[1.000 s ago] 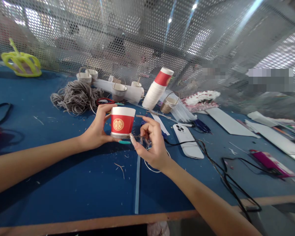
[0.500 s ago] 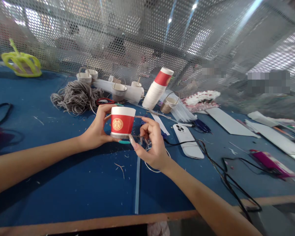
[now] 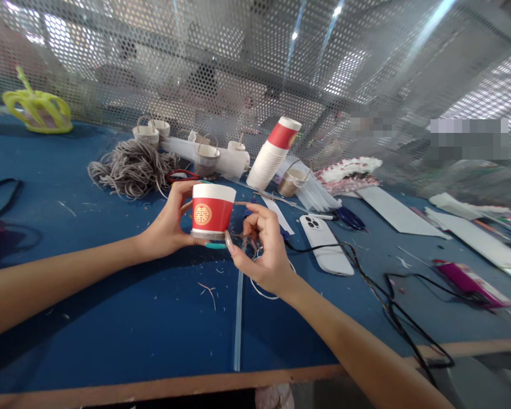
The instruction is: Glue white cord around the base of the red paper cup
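Note:
My left hand [image 3: 169, 222] grips a short red paper cup [image 3: 211, 211] with a white rim and a gold emblem, holding it upright a little above the blue table [image 3: 111, 307]. My right hand [image 3: 262, 250] is just right of the cup, thumb at its lower edge, fingers pinched on a thin brownish cord [image 3: 241, 236] that runs to the cup's side. A loop of white string [image 3: 259, 291] lies on the table under that hand.
A stack of red-and-white cups [image 3: 272, 153] leans at the back, beside small cup baskets [image 3: 206, 157] and a tangle of grey cord [image 3: 132, 166]. Red scissors [image 3: 182, 175], a white phone [image 3: 326, 244], black cables [image 3: 387, 295], paper strips [image 3: 396, 213] and a yellow crown [image 3: 37, 109] lie around.
The cup has turned slightly so its emblem faces more to the left; my right thumb has slid a little along its base. Both arms stay in place.

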A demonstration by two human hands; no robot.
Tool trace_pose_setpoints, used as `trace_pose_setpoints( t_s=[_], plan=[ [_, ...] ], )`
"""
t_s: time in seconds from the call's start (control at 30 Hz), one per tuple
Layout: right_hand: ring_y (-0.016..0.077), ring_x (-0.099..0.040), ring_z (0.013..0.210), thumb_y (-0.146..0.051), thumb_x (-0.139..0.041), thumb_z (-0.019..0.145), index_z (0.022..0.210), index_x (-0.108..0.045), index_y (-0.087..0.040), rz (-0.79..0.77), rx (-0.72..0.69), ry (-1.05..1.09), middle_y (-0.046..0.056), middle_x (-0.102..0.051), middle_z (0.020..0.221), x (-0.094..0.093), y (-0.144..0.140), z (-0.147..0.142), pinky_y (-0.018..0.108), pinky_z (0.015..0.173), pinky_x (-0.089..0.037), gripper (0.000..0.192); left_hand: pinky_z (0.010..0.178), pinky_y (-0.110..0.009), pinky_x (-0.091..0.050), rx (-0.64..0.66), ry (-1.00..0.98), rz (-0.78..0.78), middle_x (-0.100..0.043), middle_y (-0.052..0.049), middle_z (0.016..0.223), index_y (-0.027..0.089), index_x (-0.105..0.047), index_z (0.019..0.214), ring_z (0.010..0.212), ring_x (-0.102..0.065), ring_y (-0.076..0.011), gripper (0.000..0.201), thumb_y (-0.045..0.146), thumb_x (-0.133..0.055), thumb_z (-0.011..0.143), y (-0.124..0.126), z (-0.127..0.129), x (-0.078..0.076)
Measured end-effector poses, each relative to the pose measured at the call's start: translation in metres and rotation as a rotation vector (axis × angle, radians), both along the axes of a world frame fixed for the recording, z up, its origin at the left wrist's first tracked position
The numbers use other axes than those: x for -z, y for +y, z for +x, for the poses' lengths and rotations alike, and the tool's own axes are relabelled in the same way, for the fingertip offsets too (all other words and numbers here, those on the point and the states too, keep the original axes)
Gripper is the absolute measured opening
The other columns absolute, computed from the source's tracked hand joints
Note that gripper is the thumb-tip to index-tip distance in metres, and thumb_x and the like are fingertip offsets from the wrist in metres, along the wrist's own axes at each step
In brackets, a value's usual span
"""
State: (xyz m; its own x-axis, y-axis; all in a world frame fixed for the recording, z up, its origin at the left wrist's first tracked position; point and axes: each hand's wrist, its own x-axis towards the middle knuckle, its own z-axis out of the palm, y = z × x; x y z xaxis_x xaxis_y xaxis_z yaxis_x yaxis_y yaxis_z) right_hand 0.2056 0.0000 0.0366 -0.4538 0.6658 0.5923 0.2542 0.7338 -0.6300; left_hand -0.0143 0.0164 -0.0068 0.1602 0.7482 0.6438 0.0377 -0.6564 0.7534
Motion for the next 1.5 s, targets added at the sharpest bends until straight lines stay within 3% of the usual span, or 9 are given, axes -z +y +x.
trace_pose_setpoints(
  t_s=[0.37, 0.57, 0.77, 0.83, 0.9, 0.97, 1.1, 1.3, 1.5],
  plan=[
    [0.0118, -0.048, 0.064, -0.022, -0.056, 0.088, 0.122, -0.041, -0.027, 0.028, 0.002, 0.069, -0.004, -0.045, 0.079, -0.002, -0.003, 0.002, 0.029, 0.058, -0.046, 0.037, 0.108, -0.056, -0.049, -0.032, 0.017, 0.020, -0.050, -0.014, 0.137, 0.027, -0.038, 0.130, 0.132, -0.053, -0.0348, 0.090, 0.034, -0.092, 0.059, 0.001, 0.002, 0.000],
    [0.0181, -0.068, 0.077, -0.017, -0.052, 0.087, 0.128, -0.045, -0.026, 0.068, -0.251, 0.087, 0.004, -0.067, 0.093, -0.001, -0.018, 0.006, 0.038, 0.067, -0.060, 0.043, 0.108, -0.057, -0.049, -0.106, 0.038, -0.003, -0.040, -0.016, 0.146, 0.029, -0.033, 0.137, 0.133, -0.051, -0.0340, 0.095, 0.030, -0.091, 0.061, 0.005, 0.001, 0.004],
    [0.0236, -0.073, 0.088, -0.016, -0.061, 0.077, 0.126, -0.051, -0.030, 0.579, -0.438, -0.215, 0.004, -0.074, 0.099, -0.002, -0.017, 0.016, 0.043, 0.070, -0.063, 0.052, 0.101, -0.048, -0.056, -0.115, -0.034, 0.055, -0.044, -0.014, 0.143, 0.031, -0.034, 0.132, 0.124, -0.059, -0.0301, 0.090, 0.030, -0.090, 0.062, 0.013, 0.000, 0.011],
    [0.0247, -0.071, 0.086, -0.019, -0.065, 0.076, 0.124, -0.052, -0.034, 0.688, -0.370, -0.298, 0.004, -0.072, 0.098, -0.009, -0.005, 0.023, 0.045, 0.069, -0.062, 0.052, 0.098, -0.047, -0.057, -0.134, -0.056, 0.064, -0.046, -0.012, 0.139, 0.032, -0.032, 0.131, 0.120, -0.061, -0.0282, 0.089, 0.032, -0.090, 0.063, 0.015, -0.001, 0.011],
    [0.0277, -0.068, 0.093, -0.018, -0.066, 0.074, 0.129, -0.048, -0.032, 0.667, -0.149, -0.355, 0.007, -0.067, 0.109, -0.018, 0.011, 0.034, 0.051, 0.077, -0.059, 0.060, 0.094, -0.046, -0.058, -0.143, -0.074, 0.059, -0.050, -0.010, 0.133, 0.032, -0.030, 0.130, 0.115, -0.064, -0.0265, 0.088, 0.035, -0.088, 0.064, 0.016, -0.004, 0.011],
    [0.0306, -0.063, 0.102, -0.022, -0.068, 0.073, 0.133, -0.043, -0.027, 0.466, 0.042, -0.422, 0.012, -0.060, 0.120, -0.026, 0.027, 0.045, 0.056, 0.088, -0.054, 0.065, 0.091, -0.045, -0.059, -0.148, -0.095, 0.036, -0.053, -0.009, 0.128, 0.031, -0.028, 0.127, 0.111, -0.066, -0.0256, 0.085, 0.037, -0.088, 0.066, 0.019, -0.007, 0.010],
    [0.0287, -0.060, 0.092, -0.034, -0.075, 0.069, 0.122, -0.047, -0.022, 0.066, 0.114, -0.660, 0.013, -0.054, 0.113, -0.026, 0.055, 0.068, 0.051, 0.078, -0.056, 0.061, 0.086, -0.044, -0.061, -0.122, -0.161, -0.047, -0.056, -0.008, 0.126, 0.032, -0.028, 0.122, 0.105, -0.069, -0.0254, 0.080, 0.037, -0.086, 0.067, 0.023, -0.011, 0.011],
    [0.0389, -0.052, 0.113, -0.024, -0.072, 0.062, 0.115, -0.047, -0.018, 0.069, 0.321, -0.699, 0.016, -0.047, 0.111, -0.006, 0.069, 0.073, 0.058, 0.090, -0.051, 0.059, 0.089, -0.049, -0.060, -0.050, -0.174, -0.091, -0.058, -0.007, 0.128, 0.036, -0.024, 0.130, 0.105, -0.069, -0.0273, 0.088, 0.031, -0.085, 0.068, 0.019, -0.010, 0.009],
    [0.0303, -0.060, 0.090, -0.025, -0.061, 0.066, 0.098, -0.052, -0.016, -0.105, 0.432, -0.859, 0.015, -0.052, 0.103, -0.007, 0.061, 0.057, 0.048, 0.079, -0.052, 0.034, 0.084, -0.041, -0.061, -0.069, -0.221, -0.086, -0.059, -0.005, 0.123, 0.036, -0.027, 0.131, 0.097, -0.071, -0.0231, 0.094, 0.028, -0.089, 0.060, 0.014, -0.004, 0.003]
  ],
)
